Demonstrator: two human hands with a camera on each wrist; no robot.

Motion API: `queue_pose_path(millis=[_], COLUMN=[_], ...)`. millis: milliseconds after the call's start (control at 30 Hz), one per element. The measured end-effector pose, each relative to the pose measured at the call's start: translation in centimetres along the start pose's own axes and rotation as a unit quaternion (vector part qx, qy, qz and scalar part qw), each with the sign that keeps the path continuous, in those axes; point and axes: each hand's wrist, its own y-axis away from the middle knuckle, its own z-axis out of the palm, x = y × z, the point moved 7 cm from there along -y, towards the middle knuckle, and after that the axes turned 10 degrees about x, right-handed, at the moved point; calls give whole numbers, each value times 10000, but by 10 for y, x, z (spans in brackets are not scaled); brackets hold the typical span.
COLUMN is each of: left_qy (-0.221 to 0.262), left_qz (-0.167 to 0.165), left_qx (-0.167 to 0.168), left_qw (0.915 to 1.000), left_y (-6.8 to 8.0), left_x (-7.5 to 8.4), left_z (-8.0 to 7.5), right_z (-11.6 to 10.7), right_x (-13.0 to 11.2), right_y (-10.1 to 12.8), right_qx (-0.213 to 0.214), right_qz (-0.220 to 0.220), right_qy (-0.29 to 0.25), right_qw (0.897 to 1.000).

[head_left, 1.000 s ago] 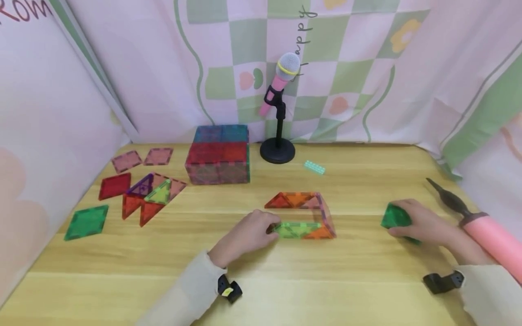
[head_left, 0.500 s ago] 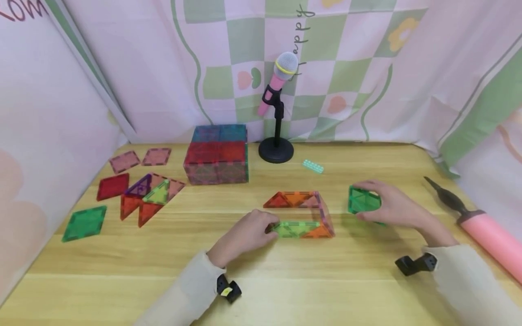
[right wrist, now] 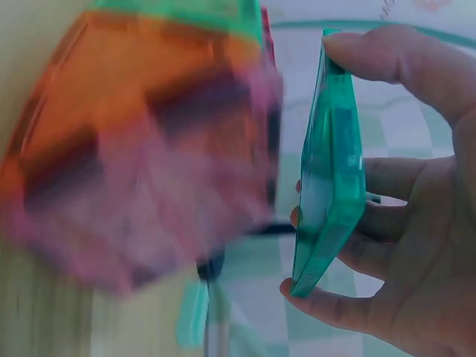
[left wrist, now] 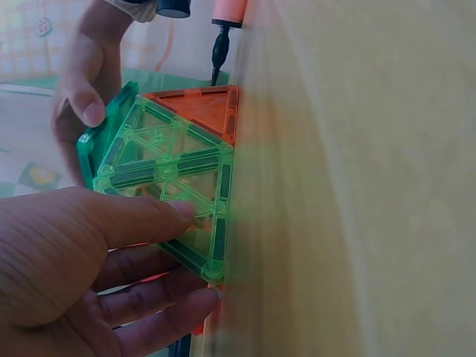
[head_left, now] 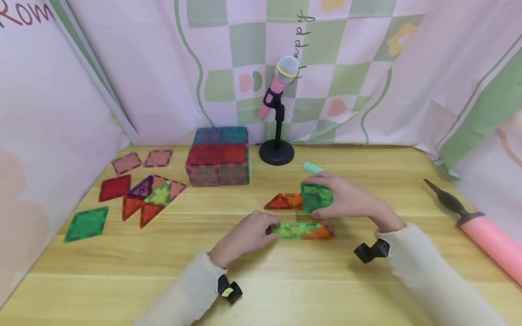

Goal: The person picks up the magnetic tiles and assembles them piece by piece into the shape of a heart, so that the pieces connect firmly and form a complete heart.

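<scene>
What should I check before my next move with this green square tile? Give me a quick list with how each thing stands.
1. Green square tile gripped: ok, the right hand holds it by its edges.
2. Near wall held: ok, the left hand pinches the lime-green triangle tiles.
3. Near wall standing: ok, on edge on the table.
4. Green square tile seated: not ok, the right wrist view shows a gap beside it.
5. Far wall joints: cannot tell, tile and hand cover part.
6. Pink pump clear: ok, off to the right.
</scene>
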Motion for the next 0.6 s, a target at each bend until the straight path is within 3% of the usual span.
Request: queue_pose_path(millis=[400, 600], left_qy=[83, 84], left_qz=[19, -19], left_qx=[37, 4], left_qw=[10000, 10000], left_y=[-2, -2], left_x=[0, -1], left_z=[-1, 0], right_z=[31, 32], right_x=[-27, -20], right_y=[-16, -9], right_qx=[-286, -354], right_qz=[-533, -347], right_qy=[9, -267], right_qw=[9982, 9984])
